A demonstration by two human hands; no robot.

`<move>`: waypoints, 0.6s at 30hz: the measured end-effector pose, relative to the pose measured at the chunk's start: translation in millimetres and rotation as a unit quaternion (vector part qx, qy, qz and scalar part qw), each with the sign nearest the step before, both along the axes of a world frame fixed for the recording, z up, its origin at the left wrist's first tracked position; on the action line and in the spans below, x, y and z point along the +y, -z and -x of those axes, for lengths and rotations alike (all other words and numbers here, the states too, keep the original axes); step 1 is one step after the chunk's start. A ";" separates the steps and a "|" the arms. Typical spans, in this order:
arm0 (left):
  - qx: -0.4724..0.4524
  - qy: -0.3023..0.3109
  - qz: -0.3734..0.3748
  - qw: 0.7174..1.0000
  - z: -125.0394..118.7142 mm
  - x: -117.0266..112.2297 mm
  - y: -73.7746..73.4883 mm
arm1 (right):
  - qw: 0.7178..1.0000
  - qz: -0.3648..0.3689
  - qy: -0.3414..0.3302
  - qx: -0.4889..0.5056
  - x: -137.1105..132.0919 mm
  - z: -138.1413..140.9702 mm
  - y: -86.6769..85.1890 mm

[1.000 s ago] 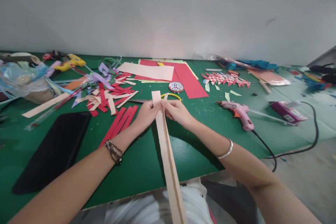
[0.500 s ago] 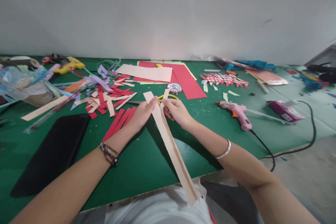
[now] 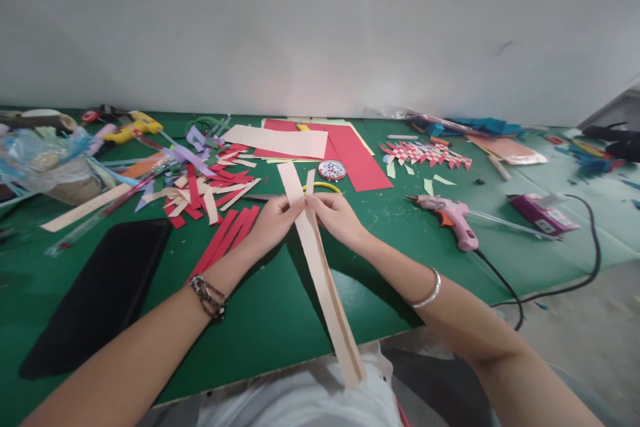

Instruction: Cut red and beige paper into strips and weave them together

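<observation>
A long cream paper strip (image 3: 323, 280), partly split lengthwise, slants from above the table down toward my lap. My left hand (image 3: 280, 217) pinches the wider left part near its upper end. My right hand (image 3: 334, 212) grips the narrow right part, whose tip stands up above the fingers. Both thumbs meet at the split. Behind the hands lies a pair of scissors with a yellow handle (image 3: 327, 186), partly hidden. Several red paper strips (image 3: 225, 237) lie beside my left wrist.
Left are a black phone-like slab (image 3: 100, 293) and a pile of red and cream paper pieces (image 3: 200, 190). Red sheets (image 3: 357, 157) and a round tin (image 3: 332, 169) lie ahead. A pink glue gun (image 3: 453, 213) with its cord and a purple box (image 3: 543, 212) sit right.
My hands have come closer together and slightly lower, the thumbs now touching at the split. The strip's upper end stands more upright, and its lower end has shifted left.
</observation>
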State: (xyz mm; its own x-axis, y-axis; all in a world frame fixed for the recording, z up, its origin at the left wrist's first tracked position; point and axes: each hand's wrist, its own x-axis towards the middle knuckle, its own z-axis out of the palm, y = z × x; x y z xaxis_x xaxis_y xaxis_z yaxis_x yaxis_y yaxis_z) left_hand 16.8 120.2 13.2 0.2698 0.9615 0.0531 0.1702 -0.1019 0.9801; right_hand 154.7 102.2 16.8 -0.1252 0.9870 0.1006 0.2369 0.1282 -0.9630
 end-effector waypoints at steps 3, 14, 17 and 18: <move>-0.016 0.009 0.010 1.000 -0.5 0.4 -0.3 | 0.999 0.032 -0.009 0.039 -1.3 0.7 -2.5; -0.001 -0.024 0.043 0.999 -1.8 0.2 -1.2 | 0.982 0.088 0.029 0.167 -1.2 4.8 -7.4; 0.000 0.030 0.039 0.999 -3.5 -2.8 -1.0 | 0.982 0.079 0.037 0.166 -0.2 2.8 -6.3; -0.006 0.033 0.037 0.999 -3.6 -3.4 -0.8 | 0.983 0.079 0.037 0.162 -0.1 2.5 -6.2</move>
State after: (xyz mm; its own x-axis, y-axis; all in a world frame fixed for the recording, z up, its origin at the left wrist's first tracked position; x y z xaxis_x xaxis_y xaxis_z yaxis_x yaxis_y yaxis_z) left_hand 20.4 116.8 14.0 0.3329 0.9429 -0.0150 0.1546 -0.0389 0.9872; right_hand 152.2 102.0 23.0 -0.0399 0.9987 -0.0319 -0.0823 -0.0351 -0.9960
